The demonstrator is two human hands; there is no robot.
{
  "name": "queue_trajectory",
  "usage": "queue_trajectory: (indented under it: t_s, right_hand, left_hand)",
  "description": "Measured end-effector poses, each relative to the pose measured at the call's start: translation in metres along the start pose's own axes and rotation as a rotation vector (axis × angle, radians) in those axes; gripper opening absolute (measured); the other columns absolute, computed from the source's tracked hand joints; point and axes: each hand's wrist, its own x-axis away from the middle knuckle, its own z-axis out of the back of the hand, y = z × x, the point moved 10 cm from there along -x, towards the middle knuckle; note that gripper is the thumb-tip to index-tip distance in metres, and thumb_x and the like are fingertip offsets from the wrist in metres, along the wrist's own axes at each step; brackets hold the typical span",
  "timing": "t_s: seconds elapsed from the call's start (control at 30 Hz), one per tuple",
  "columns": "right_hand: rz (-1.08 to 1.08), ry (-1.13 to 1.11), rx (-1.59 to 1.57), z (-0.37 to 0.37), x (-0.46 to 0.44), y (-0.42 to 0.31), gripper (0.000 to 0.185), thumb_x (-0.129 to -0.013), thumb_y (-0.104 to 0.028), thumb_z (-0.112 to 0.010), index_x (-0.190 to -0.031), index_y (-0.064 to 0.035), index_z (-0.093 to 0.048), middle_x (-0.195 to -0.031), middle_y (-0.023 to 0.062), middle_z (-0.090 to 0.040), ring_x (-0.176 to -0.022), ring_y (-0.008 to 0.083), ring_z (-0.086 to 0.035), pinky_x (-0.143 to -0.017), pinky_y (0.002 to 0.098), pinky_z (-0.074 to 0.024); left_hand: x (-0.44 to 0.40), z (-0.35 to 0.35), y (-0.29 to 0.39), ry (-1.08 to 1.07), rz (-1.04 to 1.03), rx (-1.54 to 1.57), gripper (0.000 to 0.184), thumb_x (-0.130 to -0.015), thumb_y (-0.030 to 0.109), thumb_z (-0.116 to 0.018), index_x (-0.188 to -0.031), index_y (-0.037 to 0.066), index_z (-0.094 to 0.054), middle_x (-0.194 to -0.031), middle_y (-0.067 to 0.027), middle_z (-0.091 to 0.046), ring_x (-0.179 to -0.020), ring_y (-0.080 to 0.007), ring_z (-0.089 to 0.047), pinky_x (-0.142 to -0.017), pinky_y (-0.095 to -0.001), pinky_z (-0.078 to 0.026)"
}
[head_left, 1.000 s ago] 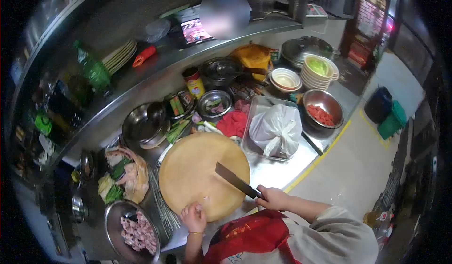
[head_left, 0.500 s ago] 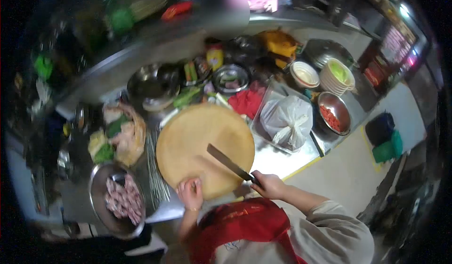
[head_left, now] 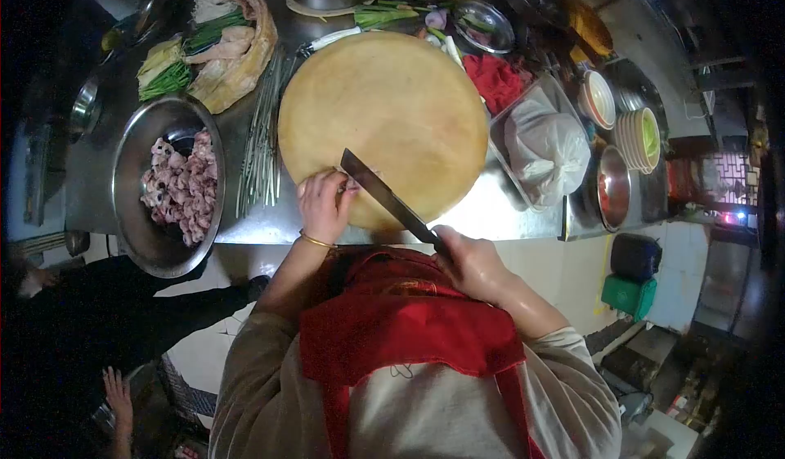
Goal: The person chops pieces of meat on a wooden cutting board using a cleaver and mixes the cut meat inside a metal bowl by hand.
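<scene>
A round wooden chopping board (head_left: 384, 115) lies on the metal counter in front of me. My right hand (head_left: 474, 264) is closed around the handle of a kitchen knife (head_left: 388, 204). Its long dark blade slants up and left over the board's near edge, the tip close to my left fingers. My left hand (head_left: 323, 204), with a bracelet on the wrist, has curled fingers at the board's lower left. Something small and pinkish shows by the fingertips, too small to name. Left of the board, a steel bowl (head_left: 124, 173) contains chopped raw meat (head_left: 181, 185).
Metal skewers (head_left: 263, 140) lie between bowl and board. Raw meat and greens (head_left: 233, 58) are at back left. On the right sit a white plastic bag (head_left: 546, 144) in a tray, a red cloth (head_left: 497, 83) and stacked bowls (head_left: 634, 140). Another person's hand (head_left: 118, 395) shows lower left.
The view has tilted down and levelled, so the board appears higher. My left hand has moved further onto the board, and the knife tip is now close to its fingers.
</scene>
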Motion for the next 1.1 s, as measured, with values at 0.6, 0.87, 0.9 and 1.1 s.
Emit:
queue_trajectory:
  t_s: [0.6, 0.87, 0.9, 1.1]
  right_hand:
    - [-0.074, -0.157, -0.077, -0.014, -0.023, 0.018, 0.034, -0.092, -0.021, -0.061, -0.115, -0.005, -0.042, -0.077, 0.0235, -0.063, -0.075, 0.0461, -0.062, -0.064, 0.0524, -0.0477]
    - [0.024, -0.099, -0.039, -0.032, -0.096, -0.008, 0.03, -0.093, -0.02, -0.059, -0.111, -0.004, -0.041, -0.076, 0.0257, -0.061, -0.075, 0.0478, -0.061, -0.064, 0.0537, -0.0472]
    - [0.04, -0.104, -0.061, -0.029, -0.09, -0.01, 0.031, -0.093, -0.02, -0.059, -0.111, -0.0042, -0.04, -0.076, 0.0257, -0.061, -0.075, 0.0477, -0.061, -0.064, 0.0536, -0.0473]
    - [-0.021, -0.189, -0.068, -0.005, 0.004, 0.026, 0.03, -0.089, -0.018, -0.064, -0.109, -0.0044, -0.046, -0.074, 0.0222, -0.061, -0.074, 0.0459, -0.062, -0.064, 0.0492, -0.0474]
  left_hand:
    - [-0.005, 0.0, 0.007, -0.047, -0.044, -0.028, 0.015, -0.082, 0.024, -0.068, -0.094, 0.014, -0.066, -0.097, -0.0048, -0.062, -0.093, -0.0279, -0.059, -0.086, -0.0419, -0.04]
    - [-0.002, -0.003, 0.0, -0.044, -0.023, -0.021, 0.016, -0.082, 0.024, -0.069, -0.093, 0.014, -0.066, -0.097, -0.0048, -0.063, -0.093, -0.028, -0.059, -0.087, -0.0416, -0.04]
    - [0.001, -0.006, -0.001, -0.061, -0.011, -0.03, 0.016, -0.082, 0.025, -0.069, -0.093, 0.014, -0.066, -0.097, -0.0049, -0.063, -0.094, -0.0279, -0.059, -0.087, -0.0416, -0.04]
    - [0.002, -0.002, -0.002, -0.048, 0.01, -0.007, 0.028, -0.08, 0.027, -0.072, -0.103, 0.014, -0.063, -0.101, -0.006, -0.063, -0.097, -0.0291, -0.059, -0.09, -0.0425, -0.04]
